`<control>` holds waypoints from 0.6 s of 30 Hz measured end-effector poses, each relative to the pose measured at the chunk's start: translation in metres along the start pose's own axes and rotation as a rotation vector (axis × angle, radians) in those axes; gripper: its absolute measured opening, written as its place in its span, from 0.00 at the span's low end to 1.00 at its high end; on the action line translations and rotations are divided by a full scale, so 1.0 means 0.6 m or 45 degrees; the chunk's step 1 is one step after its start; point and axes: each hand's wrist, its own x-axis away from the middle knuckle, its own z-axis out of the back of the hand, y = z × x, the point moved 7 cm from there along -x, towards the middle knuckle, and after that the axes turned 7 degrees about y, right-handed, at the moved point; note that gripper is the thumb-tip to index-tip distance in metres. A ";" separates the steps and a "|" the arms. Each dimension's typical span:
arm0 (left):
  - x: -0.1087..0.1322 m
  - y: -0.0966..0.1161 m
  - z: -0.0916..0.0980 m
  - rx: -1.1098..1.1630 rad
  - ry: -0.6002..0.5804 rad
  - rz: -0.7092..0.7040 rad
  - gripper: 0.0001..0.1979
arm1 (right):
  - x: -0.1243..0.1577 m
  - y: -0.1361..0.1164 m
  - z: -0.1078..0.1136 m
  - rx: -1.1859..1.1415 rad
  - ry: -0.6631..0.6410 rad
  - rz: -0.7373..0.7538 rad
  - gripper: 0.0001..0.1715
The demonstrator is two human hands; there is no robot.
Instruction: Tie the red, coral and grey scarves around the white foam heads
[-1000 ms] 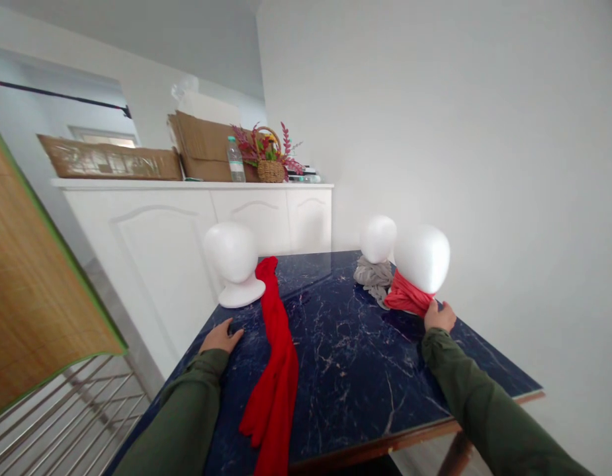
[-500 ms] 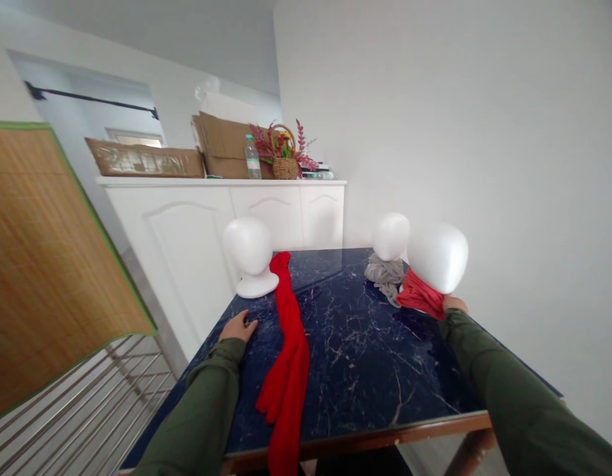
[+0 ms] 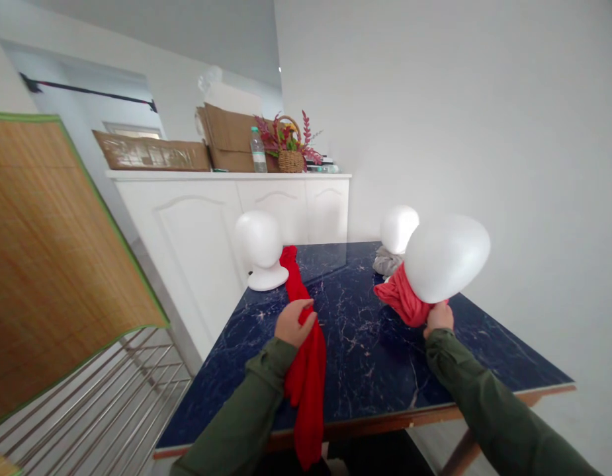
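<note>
My left hand (image 3: 294, 322) is closed on a long red scarf (image 3: 306, 370) that lies along the dark blue marble table (image 3: 365, 370) and hangs over its near edge. My right hand (image 3: 438, 317) grips the neck of a white foam mannequin head (image 3: 445, 256) wrapped in a coral scarf (image 3: 402, 301), holding it tilted above the table. A bare white foam head (image 3: 260, 248) stands at the table's far left, touching the red scarf's far end. Another white head (image 3: 397, 228) stands at the back right on a grey cloth (image 3: 386, 262).
A white cabinet (image 3: 226, 225) behind the table carries cardboard boxes (image 3: 231, 139), a water bottle (image 3: 258, 151) and a flower basket (image 3: 290, 149). A bamboo mat (image 3: 42, 251) and a metal rack (image 3: 107, 410) stand at left. White wall at right.
My left hand moved from the table top onto the red scarf and closed on it. My right hand lifted and tilted the coral-scarfed head toward me.
</note>
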 end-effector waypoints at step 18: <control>0.003 -0.055 -0.100 0.649 0.335 0.876 0.15 | 0.096 0.030 -0.070 -0.221 -0.076 -0.074 0.16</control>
